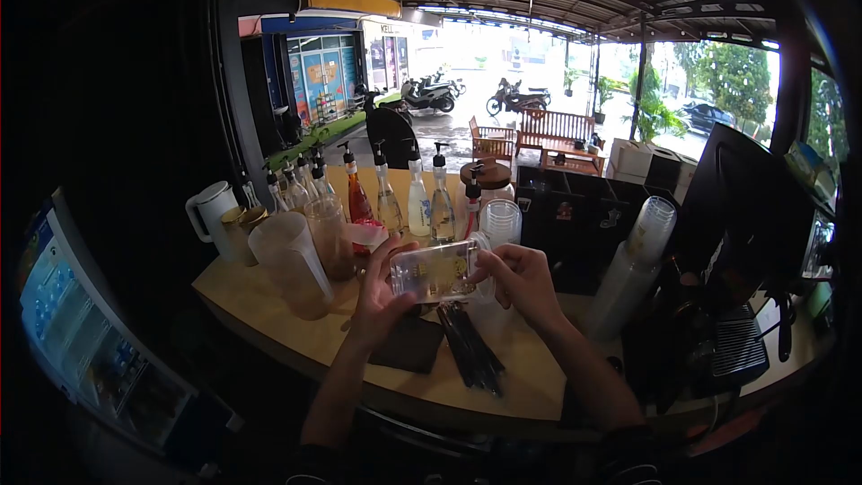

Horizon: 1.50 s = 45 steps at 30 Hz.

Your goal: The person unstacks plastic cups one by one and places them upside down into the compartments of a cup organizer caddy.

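Observation:
A clear plastic cup (435, 271) with yellow print lies on its side between my two hands, above the counter. My left hand (375, 292) is wrapped round its left end. At the other end, the fingers of my right hand (521, 278) pinch near the rim; exactly what they grip there is partly hidden. Below the cup, a dark folded cloth (409, 344) and a bundle of black straws (471, 350) rest on the counter (359, 373). Just behind my right hand stands a stack of clear cups (501, 220).
Pump bottles (388, 207) line the back of the counter. A plastic pitcher (292, 265) and a white jug (215, 220) stand left. On the right are a tall cup stack (628, 278) and a dark machine with a drip grate (738, 341). A display fridge (90, 323) is far left.

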Tool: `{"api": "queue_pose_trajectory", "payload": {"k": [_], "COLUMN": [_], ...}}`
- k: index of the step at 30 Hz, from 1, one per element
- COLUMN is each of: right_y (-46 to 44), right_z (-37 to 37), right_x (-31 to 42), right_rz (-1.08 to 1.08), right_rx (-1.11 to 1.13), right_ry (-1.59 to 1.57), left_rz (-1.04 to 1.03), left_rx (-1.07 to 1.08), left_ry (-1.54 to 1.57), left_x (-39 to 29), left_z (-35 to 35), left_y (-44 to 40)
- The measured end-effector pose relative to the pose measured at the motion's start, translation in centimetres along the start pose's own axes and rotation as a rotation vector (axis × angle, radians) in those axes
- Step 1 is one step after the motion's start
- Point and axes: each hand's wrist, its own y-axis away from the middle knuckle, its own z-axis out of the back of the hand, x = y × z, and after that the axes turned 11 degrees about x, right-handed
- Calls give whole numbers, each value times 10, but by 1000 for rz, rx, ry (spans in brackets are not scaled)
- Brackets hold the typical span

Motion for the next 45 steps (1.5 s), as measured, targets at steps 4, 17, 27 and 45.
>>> {"api": "queue_pose_trajectory", "payload": {"k": [4,17,27,45], "right_y": [14,53,66,75], "right_z": [7,39,53,51], "right_x": [2,9,0,5], "right_rz": [-2,-14,125,50], "right_rx": [-11,-160,-21,-21], "right_ry": [-126,7,47,-95], "left_rz": [150,228,37,53], "left_rx": [-65,-15,132,199], "left_ry": [-60,205,191,168], "left_x": [10,34,59,59], "left_z": [-7,-45,-50,-56], "left_y": [-6,-17,-18,-27]}}
